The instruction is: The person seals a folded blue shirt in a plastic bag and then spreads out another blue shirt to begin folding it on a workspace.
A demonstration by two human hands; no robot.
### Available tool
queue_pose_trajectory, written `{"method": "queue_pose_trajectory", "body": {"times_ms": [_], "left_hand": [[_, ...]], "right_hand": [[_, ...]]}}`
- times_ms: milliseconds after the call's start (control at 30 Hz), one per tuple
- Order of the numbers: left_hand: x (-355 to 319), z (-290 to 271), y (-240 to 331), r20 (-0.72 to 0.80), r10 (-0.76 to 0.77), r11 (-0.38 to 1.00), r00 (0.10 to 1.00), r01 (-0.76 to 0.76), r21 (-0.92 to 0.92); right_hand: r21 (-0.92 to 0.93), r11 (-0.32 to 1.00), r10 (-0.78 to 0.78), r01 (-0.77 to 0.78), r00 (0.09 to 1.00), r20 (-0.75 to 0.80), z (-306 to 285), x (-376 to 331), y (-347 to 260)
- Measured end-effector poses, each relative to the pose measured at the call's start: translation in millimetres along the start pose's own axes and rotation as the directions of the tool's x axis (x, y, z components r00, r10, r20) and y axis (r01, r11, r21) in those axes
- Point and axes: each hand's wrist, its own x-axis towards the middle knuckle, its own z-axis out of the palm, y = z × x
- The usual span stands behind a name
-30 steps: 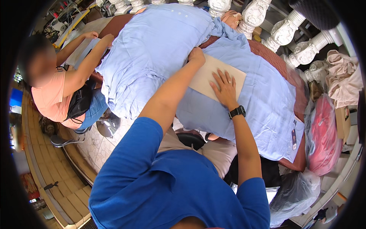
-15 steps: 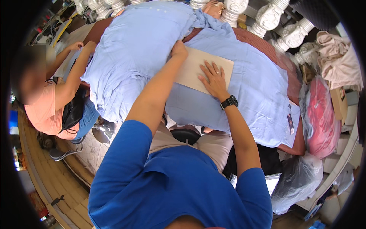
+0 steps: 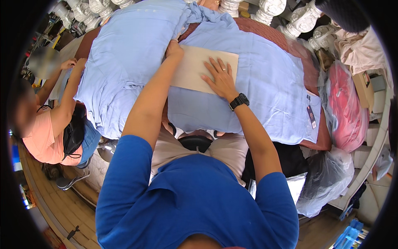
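A tan cardboard sheet (image 3: 195, 66) lies on a light blue garment (image 3: 265, 91) spread over a brown table (image 3: 269, 31). My right hand (image 3: 222, 76), a black watch on its wrist, presses flat on the board with fingers spread. My left hand (image 3: 174, 49) is at the board's far left corner, fingers curled over the edge where a heap of blue cloth (image 3: 128, 54) meets it; whether it grips board or cloth is hidden.
A person in a pink top (image 3: 41, 137) sits at the left with both hands on the blue heap. White balusters (image 3: 269, 8) line the far side. A pink bag (image 3: 348, 108) and clear plastic bags (image 3: 327, 182) are on the right. Wooden floor runs along the left.
My view has shifted, with the table now lower and nearer the centre. Both hands keep their places on the board; the left hand has reached slightly farther along its edge.
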Motion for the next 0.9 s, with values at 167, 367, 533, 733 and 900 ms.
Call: {"method": "queue_pose_trajectory", "body": {"times_ms": [167, 367, 533, 733, 900], "left_hand": [[15, 13, -19, -0.002, -0.033, 0.999, 0.999, 0.033, -0.027], [8, 4, -2, 0.025, -0.051, 0.997, 0.998, 0.049, 0.051], [4, -9, 7, 0.108, -0.067, 0.998, 0.992, 0.068, -0.001], [35, 12, -18, 0.127, 0.004, 0.999, 0.992, -0.009, 0.035], [53, 23, -21, 0.349, -0.15, 0.988, 0.925, 0.156, 0.01]], "right_hand": [[0.012, 1.0, -0.009, 0.009, 1.0, -0.021, 1, 1, -2], [0.007, 1.0, 0.028, -0.028, 0.999, -0.034, -2, 0, 0], [-0.031, 0.999, 0.044, -0.045, 0.999, -0.025, -3, -1, 4], [-0.055, 0.998, 0.042, -0.044, 0.999, -0.03, -1, 0, 4], [-0.069, 0.996, 0.062, -0.063, 0.998, -0.019, -1, -2, 9]]}}
